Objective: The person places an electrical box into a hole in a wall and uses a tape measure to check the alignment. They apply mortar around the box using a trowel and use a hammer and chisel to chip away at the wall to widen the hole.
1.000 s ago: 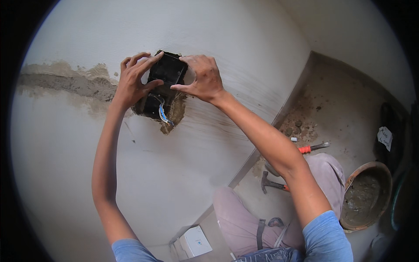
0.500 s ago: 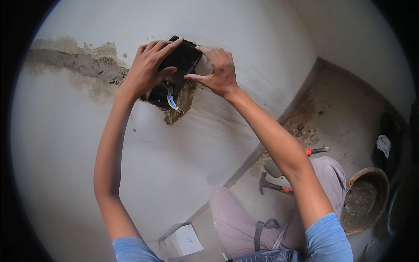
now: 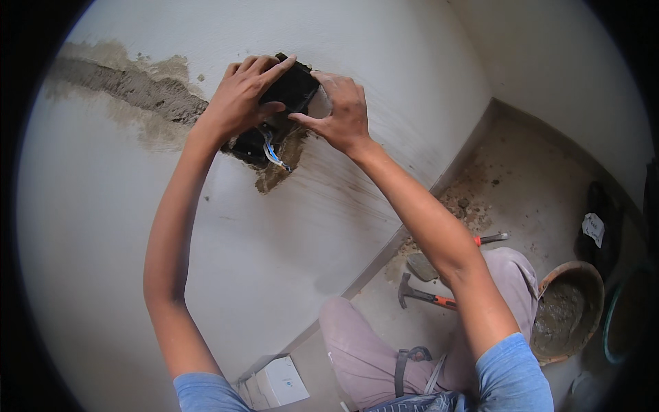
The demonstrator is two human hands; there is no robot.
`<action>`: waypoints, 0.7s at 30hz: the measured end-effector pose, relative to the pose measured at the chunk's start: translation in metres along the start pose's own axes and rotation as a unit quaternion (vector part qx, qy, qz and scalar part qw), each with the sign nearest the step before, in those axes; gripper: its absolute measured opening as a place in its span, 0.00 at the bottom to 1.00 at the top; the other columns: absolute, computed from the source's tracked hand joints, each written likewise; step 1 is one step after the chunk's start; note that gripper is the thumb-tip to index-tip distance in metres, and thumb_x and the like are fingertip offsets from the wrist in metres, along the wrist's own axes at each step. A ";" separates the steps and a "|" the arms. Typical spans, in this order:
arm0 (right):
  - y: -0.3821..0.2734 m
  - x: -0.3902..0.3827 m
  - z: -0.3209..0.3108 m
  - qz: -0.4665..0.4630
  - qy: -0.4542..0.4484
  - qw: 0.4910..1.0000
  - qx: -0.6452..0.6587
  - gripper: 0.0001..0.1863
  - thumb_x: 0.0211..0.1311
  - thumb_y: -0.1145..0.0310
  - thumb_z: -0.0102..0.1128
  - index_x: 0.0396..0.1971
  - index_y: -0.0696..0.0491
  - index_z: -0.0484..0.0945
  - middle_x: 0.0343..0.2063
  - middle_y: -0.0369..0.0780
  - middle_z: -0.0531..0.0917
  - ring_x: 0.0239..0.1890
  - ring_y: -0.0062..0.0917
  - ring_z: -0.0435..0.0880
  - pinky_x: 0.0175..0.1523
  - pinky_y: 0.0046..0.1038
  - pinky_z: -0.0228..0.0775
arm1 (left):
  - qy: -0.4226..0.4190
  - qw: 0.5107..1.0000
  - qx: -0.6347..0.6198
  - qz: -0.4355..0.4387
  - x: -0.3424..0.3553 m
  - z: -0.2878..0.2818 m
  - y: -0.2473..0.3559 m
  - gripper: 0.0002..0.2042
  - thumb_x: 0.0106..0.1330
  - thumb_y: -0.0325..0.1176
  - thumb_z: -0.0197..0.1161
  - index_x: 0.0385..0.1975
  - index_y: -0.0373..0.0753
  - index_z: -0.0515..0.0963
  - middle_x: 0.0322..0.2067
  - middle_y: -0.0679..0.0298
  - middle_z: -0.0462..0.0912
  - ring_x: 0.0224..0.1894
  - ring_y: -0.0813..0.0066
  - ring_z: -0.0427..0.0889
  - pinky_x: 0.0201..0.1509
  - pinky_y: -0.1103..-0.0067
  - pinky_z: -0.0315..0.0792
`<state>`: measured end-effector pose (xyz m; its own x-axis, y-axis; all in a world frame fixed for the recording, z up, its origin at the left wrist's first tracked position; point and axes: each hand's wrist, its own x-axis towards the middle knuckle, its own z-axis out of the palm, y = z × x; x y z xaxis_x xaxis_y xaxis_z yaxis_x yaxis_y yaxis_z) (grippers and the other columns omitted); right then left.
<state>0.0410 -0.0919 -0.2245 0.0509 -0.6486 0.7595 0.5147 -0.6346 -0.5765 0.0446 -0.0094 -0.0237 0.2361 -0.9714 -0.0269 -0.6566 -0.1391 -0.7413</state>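
Hands, left (image 3: 240,99) and right (image 3: 343,113), clamp a black box (image 3: 292,89) against the wall (image 3: 274,226); a white carton (image 3: 278,382) lies near, lower left.

Small white box (image 3: 278,382), squarish and carton-like, on the floor at the foot of the wall, bottom centre-left, just beside the person's knee; plain white faces, a slightly greyer side, any print too faint to make out. White label or paper tag (image 3: 593,229), roughly rectangular with uneven edges, on a dark object at the right rim, above the mortar pan; its marks too small to tell. No signs, no screens.
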 end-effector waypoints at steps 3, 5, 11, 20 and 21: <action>0.000 0.012 -0.010 -0.008 -0.046 0.999 -0.001 0.35 0.43 0.43 0.71 0.47 0.53 0.77 0.44 0.41 0.80 0.47 0.32 0.77 0.52 0.36 0.66 | -0.020 1.000 0.021 0.005 0.002 -0.005 -0.002 0.39 0.52 0.35 0.70 0.67 0.53 0.61 0.57 0.59 0.70 0.59 0.59 0.68 0.65 0.66 0.60; 0.012 0.029 -0.013 0.016 0.026 0.998 0.054 0.29 0.49 0.45 0.67 0.43 0.54 0.79 0.39 0.43 0.82 0.42 0.35 0.79 0.48 0.37 0.68 | -0.024 0.999 0.019 0.015 0.001 -0.007 -0.005 0.39 0.51 0.34 0.70 0.67 0.52 0.62 0.57 0.57 0.70 0.58 0.58 0.69 0.64 0.67 0.61; 0.066 -0.024 -0.070 0.310 -0.087 0.945 -0.054 0.20 0.57 0.53 0.54 0.34 0.56 0.81 0.26 0.49 0.83 0.33 0.44 0.82 0.40 0.40 0.73 | 0.029 0.996 0.069 0.042 -0.009 0.032 -0.021 0.39 0.51 0.34 0.70 0.66 0.55 0.62 0.62 0.61 0.67 0.65 0.59 0.63 0.70 0.63 0.56; 0.065 -0.335 -0.190 0.458 -0.584 0.599 -0.301 0.24 0.47 0.56 0.63 0.45 0.52 0.78 0.46 0.50 0.81 0.50 0.42 0.79 0.51 0.41 0.72 | 0.017 0.995 -0.075 0.070 0.005 -0.009 -0.010 0.36 0.48 0.38 0.73 0.60 0.38 0.67 0.57 0.58 0.72 0.63 0.61 0.65 0.69 0.65 0.53; 0.037 -0.359 -0.207 0.431 -0.583 0.576 -0.377 0.28 0.48 0.52 0.65 0.48 0.52 0.76 0.50 0.50 0.76 0.55 0.42 0.74 0.55 0.44 0.68 | 0.025 0.995 -0.075 0.067 0.000 -0.006 -0.012 0.36 0.48 0.38 0.73 0.60 0.38 0.68 0.58 0.58 0.71 0.63 0.61 0.65 0.69 0.65 0.53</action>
<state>-0.1352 0.0307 -0.5804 0.7768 -0.4140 -0.4745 -0.6272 -0.5756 -0.5247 0.0487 -0.0092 -0.0107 0.1066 -0.9908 -0.0831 -0.7803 -0.0316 -0.6246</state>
